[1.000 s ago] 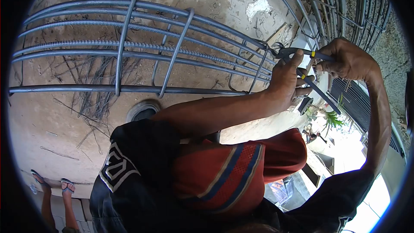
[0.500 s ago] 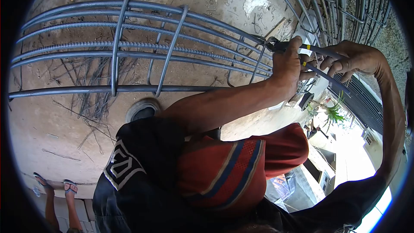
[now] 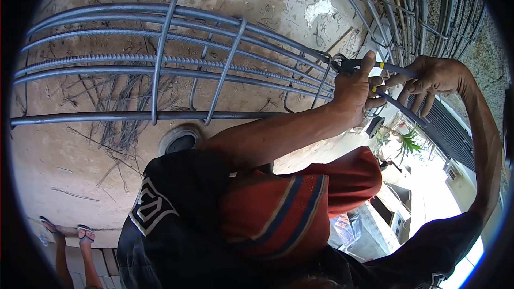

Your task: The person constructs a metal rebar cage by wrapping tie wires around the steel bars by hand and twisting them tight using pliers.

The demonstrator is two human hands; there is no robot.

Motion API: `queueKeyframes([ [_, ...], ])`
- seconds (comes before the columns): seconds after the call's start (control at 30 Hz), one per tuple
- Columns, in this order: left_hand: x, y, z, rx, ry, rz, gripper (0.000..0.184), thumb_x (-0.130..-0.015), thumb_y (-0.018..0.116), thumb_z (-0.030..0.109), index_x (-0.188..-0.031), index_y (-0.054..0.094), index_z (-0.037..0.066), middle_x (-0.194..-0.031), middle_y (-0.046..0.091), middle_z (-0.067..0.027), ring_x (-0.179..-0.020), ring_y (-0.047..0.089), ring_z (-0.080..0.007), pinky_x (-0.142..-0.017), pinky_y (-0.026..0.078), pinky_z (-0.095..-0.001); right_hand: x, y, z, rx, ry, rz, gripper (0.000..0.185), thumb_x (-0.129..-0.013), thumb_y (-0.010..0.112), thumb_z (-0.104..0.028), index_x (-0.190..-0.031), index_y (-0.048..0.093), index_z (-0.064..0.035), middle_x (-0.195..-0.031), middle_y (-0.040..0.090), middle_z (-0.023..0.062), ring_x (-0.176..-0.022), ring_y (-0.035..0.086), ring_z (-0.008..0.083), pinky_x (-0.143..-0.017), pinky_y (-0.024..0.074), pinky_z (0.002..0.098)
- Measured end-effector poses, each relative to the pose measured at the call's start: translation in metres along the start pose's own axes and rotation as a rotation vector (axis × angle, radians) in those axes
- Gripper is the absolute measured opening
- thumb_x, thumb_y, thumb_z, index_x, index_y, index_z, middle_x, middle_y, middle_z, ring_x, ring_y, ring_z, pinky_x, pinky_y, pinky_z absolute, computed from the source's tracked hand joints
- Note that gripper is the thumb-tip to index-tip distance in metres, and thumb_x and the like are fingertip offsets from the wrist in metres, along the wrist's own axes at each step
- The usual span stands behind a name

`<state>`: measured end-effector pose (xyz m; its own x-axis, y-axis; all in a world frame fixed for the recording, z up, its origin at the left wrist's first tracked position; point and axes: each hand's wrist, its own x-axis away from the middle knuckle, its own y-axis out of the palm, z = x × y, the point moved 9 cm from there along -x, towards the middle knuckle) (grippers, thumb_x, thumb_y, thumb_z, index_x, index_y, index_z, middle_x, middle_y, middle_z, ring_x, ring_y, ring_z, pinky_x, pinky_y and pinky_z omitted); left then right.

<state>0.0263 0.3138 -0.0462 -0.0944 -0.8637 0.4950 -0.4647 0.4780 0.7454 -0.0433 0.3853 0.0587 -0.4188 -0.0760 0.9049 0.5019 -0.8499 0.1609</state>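
Observation:
Steel pincers with long dark handles and yellow bands meet the right end of a rebar cage. Their dark head sits at a corner where a stirrup crosses the long bars; the wire detail there is too small to make out. My left hand wraps the handles close to the head, thumb up. Farther back, my right hand grips the upper handle, some fingers hanging toward the lower one. The handles are spread apart. Several long bars, one clearly ribbed, run leftward through the bent stirrups.
Loose tie wire lies in a heap under the cage. More rebar cages stand at upper right, near a rough wall. A shoe is close below the cage. Another person's sandalled feet are at lower left. A plant is at right.
The view has shifted slightly, and the stirrups appear farther right. Both hands and the pincers sit a little lower in view. My right hand's fingers hang lower.

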Motion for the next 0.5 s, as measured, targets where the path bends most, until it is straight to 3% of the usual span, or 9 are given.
queueKeyframes([
  [0.07, -0.001, 0.0, 0.0, 0.009, -0.016, 0.002, 0.056, -0.088, 0.06, 0.049, -0.122, 0.042, 0.008, -0.097, 0.056, -0.0123, -0.076, 0.064, -0.0253, -0.065, 0.062, -0.0392, -0.004, 0.002, 0.008, -0.079, 0.011, 0.001, 0.057, -0.083, 0.058, -0.021, -0.136, 0.046, -0.0044, -0.109, 0.061, 0.0312, -0.096, 0.064, 0.0432, -0.077, 0.0544, 0.0583],
  [0.2, -0.009, 0.0, 0.001, 0.075, -0.012, 0.014, 0.047, -0.096, 0.05, 0.039, -0.128, 0.038, 0.008, -0.102, 0.059, -0.0183, -0.074, 0.065, -0.0275, -0.063, 0.061, -0.0364, -0.012, 0.012, 0.021, -0.43, 0.01, -0.183, 0.071, -0.086, 0.053, -0.023, -0.149, 0.021, -0.0116, -0.117, 0.052, 0.0401, -0.106, 0.056, 0.0528, -0.085, 0.0466, 0.0652],
  [0.23, -0.008, -0.002, 0.0, 0.075, -0.009, 0.026, 0.045, -0.096, 0.049, 0.037, -0.129, 0.037, 0.008, -0.101, 0.06, -0.0186, -0.073, 0.065, -0.0276, -0.062, 0.061, -0.0361, -0.018, 0.019, 0.031, -0.578, 0.061, -0.243, 0.078, -0.086, 0.053, -0.023, -0.15, 0.008, -0.015, -0.116, 0.05, 0.0437, -0.104, 0.055, 0.0567, -0.082, 0.0463, 0.0665],
  [0.4, -0.009, -0.004, -0.002, 0.05, -0.025, 0.05, 0.042, -0.098, 0.046, 0.032, -0.129, 0.034, 0.008, -0.101, 0.059, -0.0202, -0.074, 0.065, -0.0265, -0.06, 0.061, -0.0352, -0.029, 0.018, 0.046, -0.545, 0.082, -0.215, 0.079, -0.082, 0.054, -0.023, -0.148, 0.011, -0.0153, -0.099, 0.057, 0.0407, -0.084, 0.064, 0.0471, -0.068, 0.0529, 0.0572],
  [0.47, -0.009, -0.007, -0.002, 0.027, -0.006, 0.045, 0.043, -0.096, 0.052, 0.034, -0.125, 0.037, 0.007, -0.102, 0.059, -0.0191, -0.073, 0.065, -0.0256, -0.059, 0.061, -0.035, -0.033, 0.021, 0.049, -0.535, 0.083, -0.212, 0.079, -0.081, 0.054, -0.023, -0.147, 0.012, -0.0154, -0.092, 0.06, 0.0394, -0.076, 0.067, 0.0433, -0.062, 0.0555, 0.0534],
  [0.5, -0.005, -0.01, -0.002, -0.012, 0.011, 0.06, 0.043, -0.095, 0.054, 0.035, -0.123, 0.038, 0.006, -0.102, 0.06, -0.0184, -0.073, 0.065, -0.0253, -0.059, 0.061, -0.035, -0.03, 0.024, 0.046, -0.597, 0.091, -0.158, 0.071, -0.079, 0.055, -0.024, -0.142, 0.027, -0.0058, -0.079, 0.062, 0.0337, -0.058, 0.066, 0.0337, -0.05, 0.0554, 0.0446],
])
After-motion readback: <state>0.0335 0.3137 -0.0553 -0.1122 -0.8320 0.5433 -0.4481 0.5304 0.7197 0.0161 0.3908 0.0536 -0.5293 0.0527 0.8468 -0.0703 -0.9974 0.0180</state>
